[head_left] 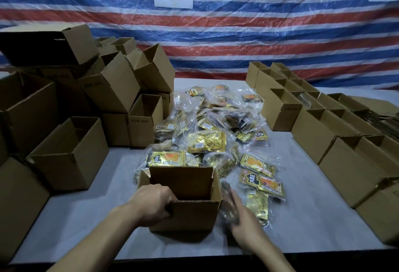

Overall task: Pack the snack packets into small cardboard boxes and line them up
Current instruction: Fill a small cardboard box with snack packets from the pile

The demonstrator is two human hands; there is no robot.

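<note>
A small open cardboard box stands on the table in front of me, and what I can see of its inside is dark. My left hand grips its near left rim, fingers curled over the edge. Blurred by motion, my right hand lies just right of the box with straight fingers over a clear-wrapped packet. A heap of gold and yellow snack packets in clear bags fills the table's middle behind the box. Two loose packets lie to the right.
Empty open boxes are piled on the left, some stacked high. On the right, boxes stand in rows running to the far edge. The grey table ends at a near edge. A striped tarp with paper signs hangs behind.
</note>
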